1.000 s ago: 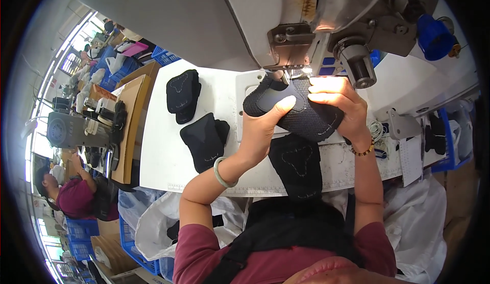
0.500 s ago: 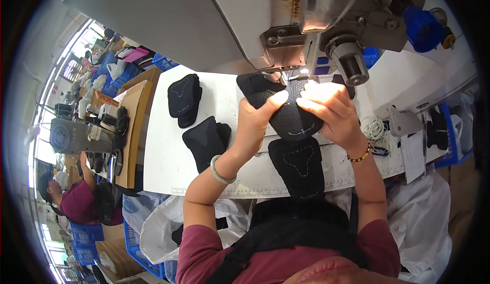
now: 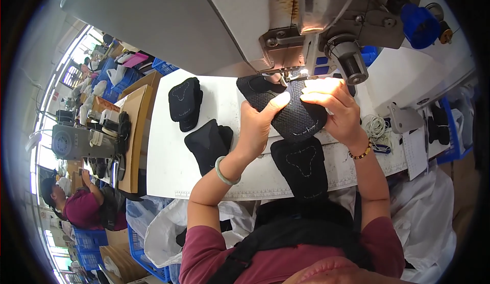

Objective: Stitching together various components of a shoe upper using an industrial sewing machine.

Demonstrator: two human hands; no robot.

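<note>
A black textured padded piece (image 3: 301, 123) with a short light stitch line near its lower end lies under the presser foot (image 3: 288, 77) of a sewing machine (image 3: 240, 29). My left hand (image 3: 258, 126) grips its left side, thumb stretched over the top. My right hand (image 3: 337, 110) is closed at its upper right edge, fingers bent together near the lit needle area. What the right fingertips pinch is partly hidden. Just below, a black padded piece (image 3: 301, 166) with a light stitched outline lies flat near the table's front edge.
On the white table (image 3: 168, 177), two stacks of black pieces (image 3: 185, 100) (image 3: 208, 143) lie to the left. A coil of pale cord (image 3: 375, 127) sits at the right. White plastic bags (image 3: 423, 212) hang below the edge. Another person (image 3: 84, 202) works at far left.
The textured piece has turned slightly, its lower end swinging a little right. My right fingers have shifted from its middle toward its right edge. My left hand stays on its left side.
</note>
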